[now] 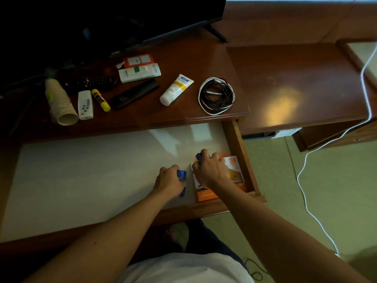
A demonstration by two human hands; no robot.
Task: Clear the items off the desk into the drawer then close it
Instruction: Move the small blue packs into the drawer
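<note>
Low in the centre of the frame, the left hand [170, 178] is curled around a small blue object [181, 174], held just above or on the pale floor of the open drawer [81, 180]; whether it rests on the liner cannot be told. Just to its right, the right hand [210, 168] is closed on a second blue item [199, 157], poised over an orange and white charger box [206, 196] that already lies in the drawer's right front corner. Both hands are therefore occupied and inside the drawer, so setting these pieces down looks like the step in hand. What remains lies up the frame, on the desk [183, 54]: a coiled cable [216, 96] and a white tube [176, 89] sit above the right hand, the tube's long axis running diagonally, cap toward the lower left. Further left are a black remote [134, 93], a glue stick [100, 99], a small white remote [85, 104] and a stack of paper cups [60, 102]. The right hand seems nearer the cable and tube; the left suits the cluster at upper left.
</note>
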